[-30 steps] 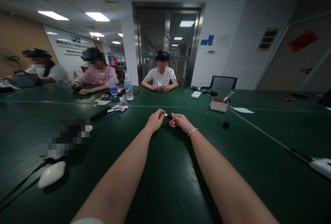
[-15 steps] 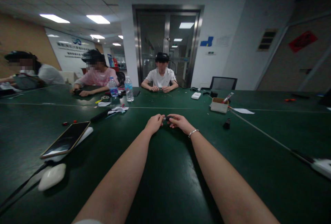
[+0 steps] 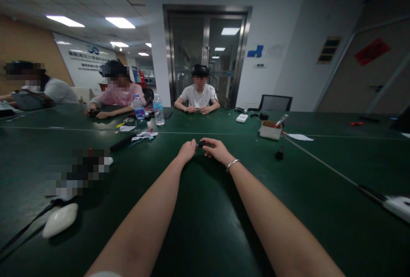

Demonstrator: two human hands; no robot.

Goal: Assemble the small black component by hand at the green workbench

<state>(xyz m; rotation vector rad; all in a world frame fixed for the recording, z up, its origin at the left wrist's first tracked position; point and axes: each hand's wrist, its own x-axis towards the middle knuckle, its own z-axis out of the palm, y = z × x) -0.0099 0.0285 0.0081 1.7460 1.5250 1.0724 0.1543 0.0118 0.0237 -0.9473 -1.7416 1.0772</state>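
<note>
A small dark object (image 3: 201, 144) is held between my two hands, above the green table (image 3: 205, 191). My left hand (image 3: 187, 151) pinches its left end, where a lighter bit shows at the fingertips. The fingers of my right hand (image 3: 218, 150) close on the right end of the same object. What exactly the object is cannot be made out. A bracelet (image 3: 232, 164) circles my right wrist.
To the right lie a small black object (image 3: 279, 153) and an open box (image 3: 270, 130) with items inside. Two bottles (image 3: 158, 109) and papers (image 3: 145, 135) are at the left. A white mouse-like object (image 3: 60, 220) sits nearer. Three people sit across the table.
Both my hands have shifted slightly left with the dark object between them. The right fingers look more arched around it. The view has turned a little.
</note>
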